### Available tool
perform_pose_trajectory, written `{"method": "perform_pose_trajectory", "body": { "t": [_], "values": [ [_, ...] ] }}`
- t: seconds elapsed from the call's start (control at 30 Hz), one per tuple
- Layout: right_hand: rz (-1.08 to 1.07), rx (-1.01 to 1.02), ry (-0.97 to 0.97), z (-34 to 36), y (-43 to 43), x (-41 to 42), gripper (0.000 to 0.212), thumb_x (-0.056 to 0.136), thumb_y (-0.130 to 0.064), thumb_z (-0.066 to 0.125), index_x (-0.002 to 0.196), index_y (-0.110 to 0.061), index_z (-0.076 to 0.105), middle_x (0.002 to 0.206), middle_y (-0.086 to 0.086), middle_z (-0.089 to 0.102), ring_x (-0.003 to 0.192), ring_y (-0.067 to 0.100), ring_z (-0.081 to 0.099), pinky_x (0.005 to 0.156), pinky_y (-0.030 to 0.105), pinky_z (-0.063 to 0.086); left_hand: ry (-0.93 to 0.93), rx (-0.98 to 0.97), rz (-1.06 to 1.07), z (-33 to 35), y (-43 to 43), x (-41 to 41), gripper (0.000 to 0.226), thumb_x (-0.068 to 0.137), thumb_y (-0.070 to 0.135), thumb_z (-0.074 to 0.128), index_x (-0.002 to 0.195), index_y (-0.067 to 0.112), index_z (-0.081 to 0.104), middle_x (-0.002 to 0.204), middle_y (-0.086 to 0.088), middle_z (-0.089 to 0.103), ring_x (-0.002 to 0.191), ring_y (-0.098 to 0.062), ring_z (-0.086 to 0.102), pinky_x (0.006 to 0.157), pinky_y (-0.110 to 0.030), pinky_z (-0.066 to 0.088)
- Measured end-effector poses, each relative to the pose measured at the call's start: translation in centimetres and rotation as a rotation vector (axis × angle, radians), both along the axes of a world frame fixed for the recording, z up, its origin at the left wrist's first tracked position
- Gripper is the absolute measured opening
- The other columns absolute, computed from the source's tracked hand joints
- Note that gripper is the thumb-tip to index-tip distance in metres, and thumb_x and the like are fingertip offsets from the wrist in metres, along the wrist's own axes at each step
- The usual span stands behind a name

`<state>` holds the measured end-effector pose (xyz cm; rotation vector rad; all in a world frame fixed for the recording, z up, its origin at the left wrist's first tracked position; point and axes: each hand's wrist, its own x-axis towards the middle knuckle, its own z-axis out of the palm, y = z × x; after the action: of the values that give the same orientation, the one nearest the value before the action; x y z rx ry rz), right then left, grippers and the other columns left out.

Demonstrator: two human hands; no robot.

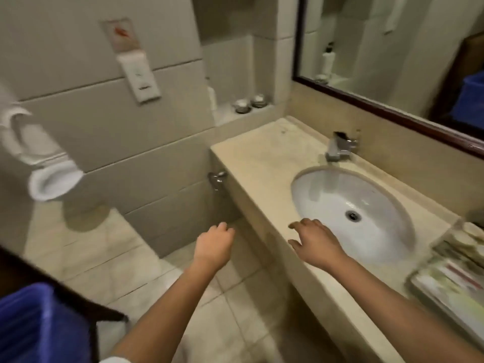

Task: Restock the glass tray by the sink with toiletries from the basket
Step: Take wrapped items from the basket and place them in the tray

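The glass tray [419,286] lies on the counter at the right edge of view, right of the sink [351,205], with several flat packets and round items on it, all blurred. A blue basket [39,323] sits at the bottom left on dark furniture. My left hand [213,247] hangs over the floor in front of the counter, fingers loosely curled, holding nothing. My right hand [314,241] hovers over the counter's front edge beside the basin, fingers spread and relaxed, empty.
A chrome faucet [340,148] stands behind the basin under a dark-framed mirror [392,61]. The beige counter [262,158] runs left to a wall niche holding two small jars [248,103]. A toilet [49,179] is at the left, on a tiled floor.
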<state>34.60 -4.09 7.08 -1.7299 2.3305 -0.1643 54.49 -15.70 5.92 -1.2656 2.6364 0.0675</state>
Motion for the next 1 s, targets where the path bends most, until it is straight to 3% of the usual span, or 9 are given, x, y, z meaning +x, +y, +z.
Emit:
{"method": "perform_pose_trajectory", "body": {
  "t": [0.27, 0.43, 0.73, 0.93, 1.0],
  "values": [
    [0.435, 0.149, -0.091, -1.3, -10.6, 22.3, 0.045, 0.094, -0.036, 0.045, 0.135, -0.019, 0.044, 0.134, 0.005, 0.050, 0.125, 0.024, 0.047, 0.100, 0.032, 0.041, -0.003, 0.101, 0.527, -1.0, 0.6, 26.1, 0.035, 0.094, 0.027, 0.047, 0.127, 0.015, 0.047, 0.127, -0.005, 0.047, 0.119, -0.026, 0.048, 0.090, -0.039, 0.045],
    [0.709, 0.212, -0.076, -2.6, -13.5, 33.4, 0.043, 0.095, -0.035, 0.046, 0.135, -0.021, 0.044, 0.137, 0.003, 0.049, 0.125, 0.023, 0.047, 0.097, 0.032, 0.042, 0.030, 0.170, 0.898, -3.3, 5.3, 37.7, 0.028, 0.095, 0.019, 0.039, 0.121, 0.017, 0.050, 0.124, -0.006, 0.051, 0.115, -0.027, 0.052, 0.087, -0.041, 0.046],
    [1.059, 0.305, -0.052, -4.5, -18.5, 45.9, 0.042, 0.091, -0.031, 0.053, 0.132, -0.024, 0.047, 0.129, 0.002, 0.053, 0.120, 0.022, 0.050, 0.095, 0.033, 0.044, 0.081, 0.359, 1.307, -6.9, 11.5, 45.6, 0.022, 0.094, 0.018, 0.041, 0.112, 0.012, 0.053, 0.121, -0.006, 0.053, 0.110, -0.026, 0.055, 0.082, -0.038, 0.047],
    [1.262, 0.270, -0.031, -3.4, -24.8, 51.9, 0.036, 0.093, -0.025, 0.050, 0.128, -0.021, 0.049, 0.126, 0.002, 0.054, 0.116, 0.020, 0.053, 0.092, 0.029, 0.043, 0.135, 0.308, 1.525, -6.3, 8.1, 50.5, 0.023, 0.092, 0.023, 0.040, 0.108, 0.016, 0.056, 0.118, -0.007, 0.058, 0.108, -0.028, 0.057, 0.083, -0.037, 0.047],
    [1.321, 0.243, -0.010, -2.7, -27.5, 53.7, 0.041, 0.093, -0.025, 0.050, 0.133, -0.021, 0.046, 0.130, 0.003, 0.052, 0.120, 0.021, 0.052, 0.095, 0.029, 0.042, 0.129, 0.258, 1.562, -5.6, 6.2, 52.0, 0.024, 0.093, 0.021, 0.039, 0.108, 0.017, 0.057, 0.109, -0.006, 0.059, 0.099, -0.027, 0.058, 0.073, -0.037, 0.044]
  ]
}}
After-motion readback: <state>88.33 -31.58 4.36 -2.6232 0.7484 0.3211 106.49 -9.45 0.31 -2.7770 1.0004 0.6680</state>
